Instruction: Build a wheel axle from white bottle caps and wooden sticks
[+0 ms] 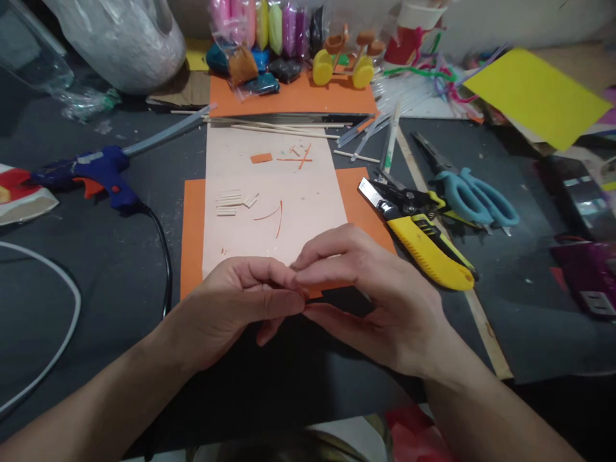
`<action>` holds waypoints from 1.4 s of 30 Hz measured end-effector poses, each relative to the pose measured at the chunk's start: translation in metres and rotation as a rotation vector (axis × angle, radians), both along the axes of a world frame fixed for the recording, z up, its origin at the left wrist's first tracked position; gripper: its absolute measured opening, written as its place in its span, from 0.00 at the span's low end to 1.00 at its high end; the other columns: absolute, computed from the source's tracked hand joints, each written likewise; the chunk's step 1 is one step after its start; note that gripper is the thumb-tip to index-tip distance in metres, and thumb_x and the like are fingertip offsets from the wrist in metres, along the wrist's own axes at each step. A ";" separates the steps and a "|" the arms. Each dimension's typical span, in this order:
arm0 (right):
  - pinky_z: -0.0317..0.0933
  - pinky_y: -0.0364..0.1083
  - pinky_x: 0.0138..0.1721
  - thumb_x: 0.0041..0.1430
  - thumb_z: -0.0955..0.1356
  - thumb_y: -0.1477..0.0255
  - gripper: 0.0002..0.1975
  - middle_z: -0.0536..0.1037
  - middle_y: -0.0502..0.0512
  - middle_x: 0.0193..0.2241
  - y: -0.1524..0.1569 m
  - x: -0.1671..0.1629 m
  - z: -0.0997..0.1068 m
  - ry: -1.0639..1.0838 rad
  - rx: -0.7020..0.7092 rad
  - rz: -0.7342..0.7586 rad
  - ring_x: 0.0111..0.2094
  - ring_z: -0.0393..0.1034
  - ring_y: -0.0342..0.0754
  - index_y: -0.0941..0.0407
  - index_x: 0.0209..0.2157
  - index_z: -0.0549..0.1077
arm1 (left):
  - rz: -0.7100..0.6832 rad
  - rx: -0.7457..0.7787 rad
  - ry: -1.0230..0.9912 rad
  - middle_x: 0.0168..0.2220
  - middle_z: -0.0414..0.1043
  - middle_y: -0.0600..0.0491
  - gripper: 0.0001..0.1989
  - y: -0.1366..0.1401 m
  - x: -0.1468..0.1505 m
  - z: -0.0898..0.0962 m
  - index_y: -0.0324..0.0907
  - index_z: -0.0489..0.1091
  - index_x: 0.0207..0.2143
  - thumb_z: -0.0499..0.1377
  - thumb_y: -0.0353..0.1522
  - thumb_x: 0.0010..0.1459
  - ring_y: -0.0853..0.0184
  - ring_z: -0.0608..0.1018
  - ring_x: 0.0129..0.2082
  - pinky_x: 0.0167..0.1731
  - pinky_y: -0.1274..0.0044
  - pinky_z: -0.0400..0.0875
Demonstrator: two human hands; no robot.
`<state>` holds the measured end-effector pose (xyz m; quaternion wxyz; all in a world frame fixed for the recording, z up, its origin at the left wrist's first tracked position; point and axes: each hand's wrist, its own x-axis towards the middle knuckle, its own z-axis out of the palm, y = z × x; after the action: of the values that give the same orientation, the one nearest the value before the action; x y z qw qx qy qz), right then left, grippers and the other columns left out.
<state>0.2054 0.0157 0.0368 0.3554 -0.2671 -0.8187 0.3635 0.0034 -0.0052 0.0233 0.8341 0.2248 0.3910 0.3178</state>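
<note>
My left hand [255, 295] and my right hand [366, 289] meet at the fingertips over the near edge of the white sheet [303, 186]. Both are closed in a pinch; whatever lies between the fingers is hidden, though a bit of orange shows beside them. On the sheet are short cut sticks [229, 200], thin curved orange strips [279, 215], a small orange rectangle [261, 158] and crossed orange strips [303, 158]. An orange sheet [192, 224] lies under the white one.
At right lie a yellow utility knife [423, 247], dark pliers [404, 192] and blue-handled scissors [469, 192]. A blue glue gun [106, 170] with its cord is at left. Behind are long sticks [283, 128], bagged clay [269, 32] and a small yellow-wheeled model [344, 61].
</note>
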 end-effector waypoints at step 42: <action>0.69 0.31 0.29 0.60 0.72 0.82 0.08 0.79 0.43 0.29 -0.013 -0.028 -0.005 0.109 -0.096 -0.412 0.27 0.75 0.35 0.55 0.35 0.74 | 0.311 -0.086 -0.161 0.21 0.72 0.56 0.08 -0.001 0.003 0.002 0.39 0.79 0.31 0.72 0.32 0.50 0.78 0.72 0.21 0.18 0.91 0.66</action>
<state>0.1775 0.0026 0.0313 0.4527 -0.4254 -0.7082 0.3354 0.0068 -0.0058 0.0253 0.8124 0.0994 0.3661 0.4428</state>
